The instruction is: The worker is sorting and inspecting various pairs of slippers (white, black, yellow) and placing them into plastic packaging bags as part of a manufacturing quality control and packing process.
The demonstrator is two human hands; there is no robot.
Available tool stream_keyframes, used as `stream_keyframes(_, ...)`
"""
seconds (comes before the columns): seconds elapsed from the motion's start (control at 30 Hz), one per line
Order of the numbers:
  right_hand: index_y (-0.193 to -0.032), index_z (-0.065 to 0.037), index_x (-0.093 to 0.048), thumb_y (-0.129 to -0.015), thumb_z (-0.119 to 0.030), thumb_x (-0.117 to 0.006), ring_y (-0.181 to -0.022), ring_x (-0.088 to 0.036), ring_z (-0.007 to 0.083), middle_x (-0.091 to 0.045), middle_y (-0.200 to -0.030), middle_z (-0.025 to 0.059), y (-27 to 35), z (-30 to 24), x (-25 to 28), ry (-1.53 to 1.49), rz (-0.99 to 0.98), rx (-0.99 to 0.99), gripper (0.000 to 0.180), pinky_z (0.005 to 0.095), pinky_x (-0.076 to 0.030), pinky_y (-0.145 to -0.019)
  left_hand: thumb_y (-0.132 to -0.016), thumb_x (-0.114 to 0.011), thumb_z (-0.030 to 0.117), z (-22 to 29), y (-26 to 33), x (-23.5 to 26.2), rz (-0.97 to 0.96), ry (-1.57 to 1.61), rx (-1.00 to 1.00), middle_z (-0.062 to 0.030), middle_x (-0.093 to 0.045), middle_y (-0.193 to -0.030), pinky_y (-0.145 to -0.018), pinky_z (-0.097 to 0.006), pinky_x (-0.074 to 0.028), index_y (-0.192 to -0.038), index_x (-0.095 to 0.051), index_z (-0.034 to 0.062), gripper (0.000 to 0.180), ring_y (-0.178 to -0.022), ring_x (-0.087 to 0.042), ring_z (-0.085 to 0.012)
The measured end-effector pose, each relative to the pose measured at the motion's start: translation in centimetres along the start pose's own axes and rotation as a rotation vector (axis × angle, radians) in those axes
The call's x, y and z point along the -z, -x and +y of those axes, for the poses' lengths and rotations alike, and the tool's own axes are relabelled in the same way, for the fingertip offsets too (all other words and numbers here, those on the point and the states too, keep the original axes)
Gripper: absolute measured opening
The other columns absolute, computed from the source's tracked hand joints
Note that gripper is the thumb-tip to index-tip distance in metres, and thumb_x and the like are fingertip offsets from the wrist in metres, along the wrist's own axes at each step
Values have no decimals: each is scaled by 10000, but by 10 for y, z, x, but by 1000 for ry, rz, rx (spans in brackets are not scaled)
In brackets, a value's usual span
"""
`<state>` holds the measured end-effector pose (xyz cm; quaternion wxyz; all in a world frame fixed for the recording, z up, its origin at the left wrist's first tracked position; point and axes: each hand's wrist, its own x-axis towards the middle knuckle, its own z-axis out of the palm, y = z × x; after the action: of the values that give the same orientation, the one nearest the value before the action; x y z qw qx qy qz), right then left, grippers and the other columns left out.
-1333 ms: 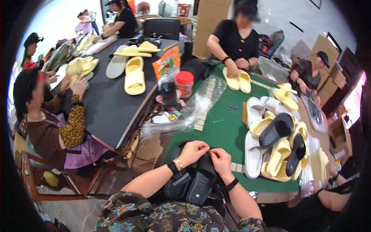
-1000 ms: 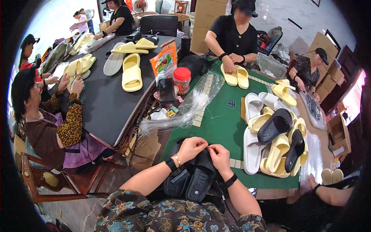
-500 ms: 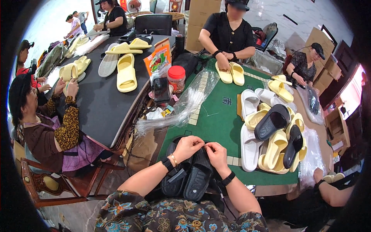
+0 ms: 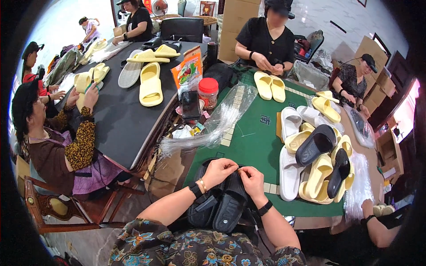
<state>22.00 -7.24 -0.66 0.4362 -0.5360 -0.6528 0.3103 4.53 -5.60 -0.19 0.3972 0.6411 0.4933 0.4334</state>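
A pair of black slide sandals [image 4: 230, 205] stands in front of me at the near edge of the green table mat [image 4: 248, 148]. Above their straps, my left hand [image 4: 220, 172] and my right hand [image 4: 252, 181] meet, fingertips pinched and nearly touching. Whatever lies between the fingertips is too small to make out. Beyond my left hand lies a bundle of thin clear plastic strands [image 4: 204, 141], partly in a clear bag. To the right of my right hand is a heap of white, yellow and black slides, with a white slide [image 4: 290, 173] nearest.
A red-lidded jar [image 4: 207, 92], a dark phone [image 4: 191, 105] and an orange packet [image 4: 187, 71] stand beyond the strands. Yellow slides [image 4: 151, 84] lie on the black table at left. Several co-workers sit around; one forearm [image 4: 377, 228] reaches in at right near clear plastic bags [image 4: 358, 186].
My fingertips stay pinched above the sandals, with slight movement. The co-worker across the table has drawn their hands back from the yellow slides. The whole view has shifted a little.
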Motion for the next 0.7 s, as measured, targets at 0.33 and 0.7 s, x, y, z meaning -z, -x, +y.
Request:
stream_keyframes(0.33,-877,6,-694,-836,-88,-665,-688,-646,202,-674,-787,123,-1,0,0,-21,4,7,107,306,-501,-635,-848,-704,165,-5,-1,-2,-8,32,14,-81,-691,-785,-634,-263,-507,-925,-719,5,179,-684,-634,-119)
stream_keyframes(0.7,-860,7,-693,-819,-84,-678,-668,-646,214,-667,-773,130,-1,6,0,25,11,47,101,308,-503,-630,-823,-714,172,-7,0,-6,-26,-127,-111,-107,-676,-784,-630,-302,-514,-893,-729,28,161,-690,-656,-188)
